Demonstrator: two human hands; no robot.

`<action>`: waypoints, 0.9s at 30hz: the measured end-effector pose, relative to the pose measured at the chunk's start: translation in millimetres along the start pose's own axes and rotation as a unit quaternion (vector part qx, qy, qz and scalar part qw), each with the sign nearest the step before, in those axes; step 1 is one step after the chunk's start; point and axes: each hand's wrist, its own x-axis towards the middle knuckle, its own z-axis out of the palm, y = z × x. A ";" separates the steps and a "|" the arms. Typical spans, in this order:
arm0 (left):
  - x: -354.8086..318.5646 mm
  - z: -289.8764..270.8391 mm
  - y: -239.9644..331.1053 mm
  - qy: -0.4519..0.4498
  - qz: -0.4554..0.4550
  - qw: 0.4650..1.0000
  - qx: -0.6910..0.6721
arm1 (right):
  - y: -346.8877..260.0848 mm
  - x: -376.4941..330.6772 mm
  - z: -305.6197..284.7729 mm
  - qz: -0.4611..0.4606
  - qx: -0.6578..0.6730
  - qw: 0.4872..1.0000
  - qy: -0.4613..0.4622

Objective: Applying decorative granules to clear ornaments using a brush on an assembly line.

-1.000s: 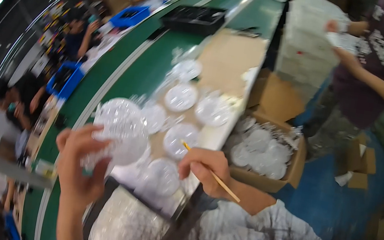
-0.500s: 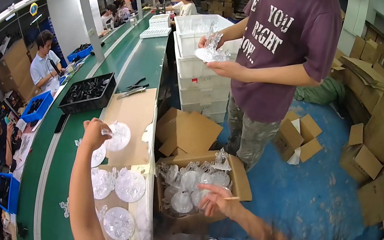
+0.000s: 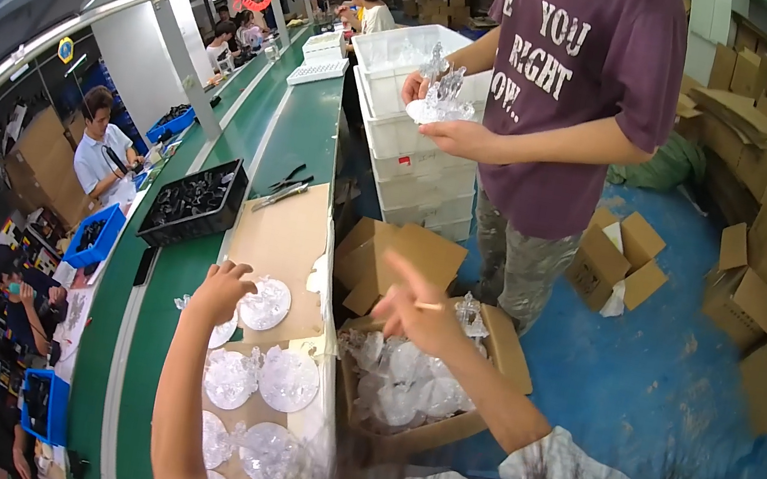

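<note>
My left hand (image 3: 222,294) is over the left side of the bench, its fingers bent and apart at the edge of a clear plastic disc-based piece (image 3: 266,305). More clear round pieces (image 3: 289,381) lie in rows on a cardboard sheet below it. My right hand (image 3: 417,314) hangs above an open carton (image 3: 512,347) heaped with clear plastic pieces (image 3: 400,384). Its index finger is stretched out and the hand is slightly blurred. A short tan strip shows at its fingers; what it is cannot be made out.
A black crate (image 3: 197,203) of dark parts and pliers (image 3: 283,184) are on the green bench (image 3: 258,107). Across the carton a person (image 3: 569,98) holds a clear piece beside stacked white bins (image 3: 417,159). Cartons (image 3: 614,258) stand on the blue floor.
My right hand has risen from the carton's pieces toward the bench side. My left hand's fingers have loosened at the disc. The whole view has shifted slightly.
</note>
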 end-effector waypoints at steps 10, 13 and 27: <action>-135.5 -146.9 139.4 -0.038 -0.019 0.997 -0.065 | 14.1 -32.3 19.4 -0.136 -0.066 0.983 0.107; -75.5 -158.9 186.1 -0.051 -0.049 0.996 -0.058 | 22.7 -51.2 42.7 -0.164 -0.035 0.984 0.056; -466.3 -143.0 346.2 -0.130 -0.587 0.799 -0.002 | 1.6 -92.1 173.5 -0.296 -0.032 0.938 -0.176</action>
